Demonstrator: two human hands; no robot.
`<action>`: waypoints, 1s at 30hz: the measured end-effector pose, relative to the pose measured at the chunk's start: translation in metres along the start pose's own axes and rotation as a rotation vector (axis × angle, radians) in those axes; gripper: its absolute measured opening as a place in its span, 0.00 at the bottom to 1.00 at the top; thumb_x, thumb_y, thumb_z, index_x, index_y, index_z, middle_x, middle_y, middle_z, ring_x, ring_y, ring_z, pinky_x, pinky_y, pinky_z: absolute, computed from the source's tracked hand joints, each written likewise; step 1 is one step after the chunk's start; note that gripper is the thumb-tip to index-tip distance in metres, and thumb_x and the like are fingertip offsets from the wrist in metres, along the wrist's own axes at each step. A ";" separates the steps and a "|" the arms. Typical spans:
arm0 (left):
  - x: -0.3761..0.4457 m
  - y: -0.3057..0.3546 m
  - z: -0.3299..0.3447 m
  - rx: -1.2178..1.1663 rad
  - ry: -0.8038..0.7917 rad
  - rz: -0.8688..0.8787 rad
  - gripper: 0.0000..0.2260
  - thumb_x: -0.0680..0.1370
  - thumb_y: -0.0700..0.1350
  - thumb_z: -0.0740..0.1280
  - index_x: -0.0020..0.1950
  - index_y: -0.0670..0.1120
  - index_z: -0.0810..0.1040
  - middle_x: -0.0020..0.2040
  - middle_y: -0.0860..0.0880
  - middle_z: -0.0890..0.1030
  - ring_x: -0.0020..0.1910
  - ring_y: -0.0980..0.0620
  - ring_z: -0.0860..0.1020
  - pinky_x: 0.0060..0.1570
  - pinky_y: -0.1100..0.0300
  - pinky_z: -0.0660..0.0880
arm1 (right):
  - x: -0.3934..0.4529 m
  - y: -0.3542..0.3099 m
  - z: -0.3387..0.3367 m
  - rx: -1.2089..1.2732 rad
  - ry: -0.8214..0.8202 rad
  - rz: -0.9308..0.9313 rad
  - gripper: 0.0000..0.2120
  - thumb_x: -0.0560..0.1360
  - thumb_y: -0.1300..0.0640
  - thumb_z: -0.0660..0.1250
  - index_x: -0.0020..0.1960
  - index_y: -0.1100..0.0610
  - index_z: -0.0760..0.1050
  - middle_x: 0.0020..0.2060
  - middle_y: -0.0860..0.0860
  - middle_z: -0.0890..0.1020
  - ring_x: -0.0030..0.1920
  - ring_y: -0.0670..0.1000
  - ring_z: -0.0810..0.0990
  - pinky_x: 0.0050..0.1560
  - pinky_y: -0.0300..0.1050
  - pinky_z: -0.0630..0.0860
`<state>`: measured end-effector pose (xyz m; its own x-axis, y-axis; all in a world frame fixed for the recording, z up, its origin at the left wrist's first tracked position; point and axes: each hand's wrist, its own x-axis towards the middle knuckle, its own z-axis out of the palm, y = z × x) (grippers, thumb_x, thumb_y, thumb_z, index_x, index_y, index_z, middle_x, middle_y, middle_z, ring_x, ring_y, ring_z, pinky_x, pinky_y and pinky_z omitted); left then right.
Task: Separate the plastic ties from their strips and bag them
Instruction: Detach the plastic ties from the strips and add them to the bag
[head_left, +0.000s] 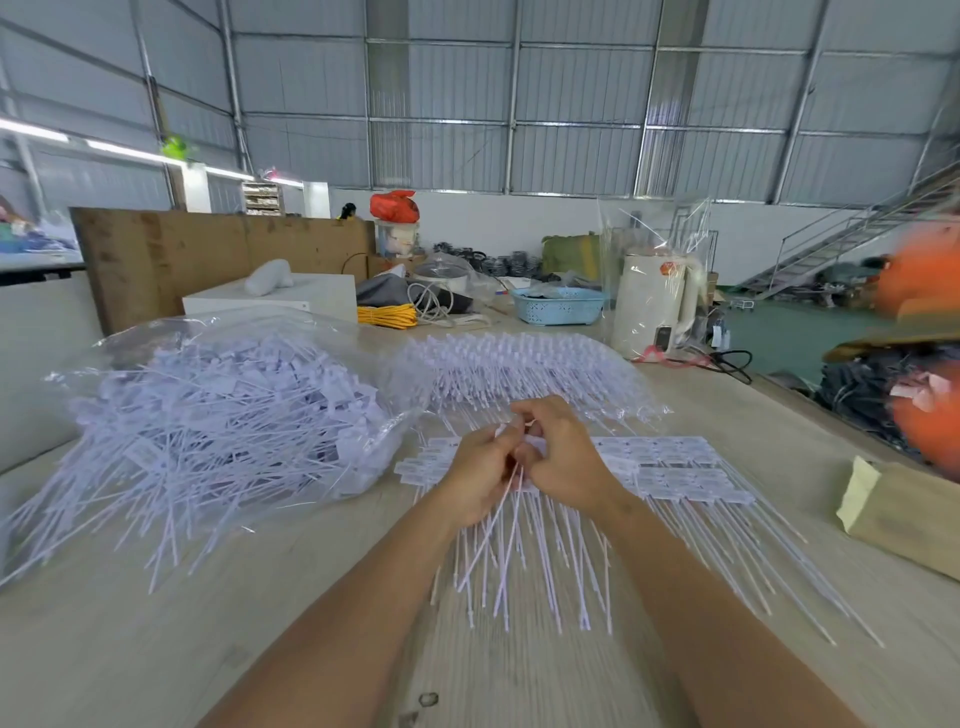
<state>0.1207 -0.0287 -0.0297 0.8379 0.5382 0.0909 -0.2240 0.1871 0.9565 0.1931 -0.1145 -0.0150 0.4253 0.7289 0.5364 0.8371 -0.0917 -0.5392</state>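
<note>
Rows of white plastic ties joined in strips (675, 470) lie flat on the table in front of me, tails pointing toward me. My left hand (475, 475) grips a small bunch of loose ties (506, 535) whose tails hang down toward me. Close beside it, my right hand (563, 457) pinches the head end of a tie where the two hands meet. On the left, a clear plastic bag (218, 410) holds a large heap of separated ties, with tails spilling out of its open mouth. Behind my hands sits another clear bag of tie strips (519, 369).
A beige paper-wrapped package (904, 509) lies at the right table edge. Farther back stand a white electric kettle (654, 306), a blue basket (558, 306), yellow cord (387, 315), a white box (291, 299) and a cardboard sheet (208, 260).
</note>
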 end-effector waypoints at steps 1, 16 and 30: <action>0.001 0.000 -0.002 -0.007 0.022 0.008 0.12 0.82 0.43 0.59 0.45 0.40 0.77 0.32 0.47 0.79 0.29 0.53 0.77 0.32 0.60 0.73 | 0.000 0.000 -0.001 0.024 -0.016 0.009 0.20 0.72 0.69 0.66 0.63 0.64 0.71 0.55 0.57 0.71 0.50 0.48 0.71 0.47 0.22 0.64; 0.001 -0.002 -0.007 0.197 0.108 0.111 0.12 0.81 0.46 0.62 0.45 0.38 0.75 0.27 0.48 0.72 0.21 0.56 0.70 0.22 0.65 0.66 | 0.001 0.017 -0.005 -0.027 -0.027 0.133 0.08 0.76 0.58 0.66 0.43 0.64 0.75 0.35 0.58 0.76 0.37 0.54 0.72 0.40 0.48 0.69; 0.003 0.007 -0.016 0.307 0.068 -0.106 0.16 0.78 0.50 0.66 0.32 0.45 0.76 0.20 0.52 0.67 0.16 0.57 0.61 0.18 0.70 0.56 | -0.004 0.014 -0.011 -0.578 0.055 -0.124 0.08 0.75 0.60 0.64 0.45 0.48 0.77 0.44 0.43 0.80 0.45 0.48 0.78 0.43 0.44 0.49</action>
<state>0.1142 -0.0128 -0.0271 0.8109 0.5847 -0.0225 0.0318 -0.0057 0.9995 0.2073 -0.1265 -0.0177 0.3163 0.7229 0.6144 0.9269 -0.3735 -0.0377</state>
